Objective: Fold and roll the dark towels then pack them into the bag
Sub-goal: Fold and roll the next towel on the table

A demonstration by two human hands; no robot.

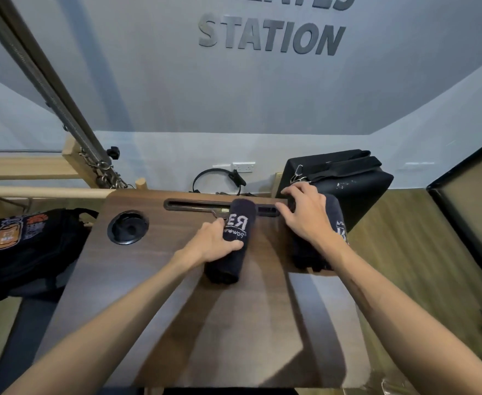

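Left hand [215, 242] grips one rolled towel [231, 240]; right hand [309, 215] clasps another rolled towel [317, 252] at the surface [177, 309] edge — loosened grip risks unrolling, or a fall.

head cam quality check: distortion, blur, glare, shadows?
Head view: strong wide-angle bowing, the wall lines curve and the forearms stretch toward the corners. Soft overall; white print on the middle rolled towel under the left hand is only partly legible. Pale sheen on the near part of the wooden tray table. Right hand casts a soft shadow beside the right rolled towel.
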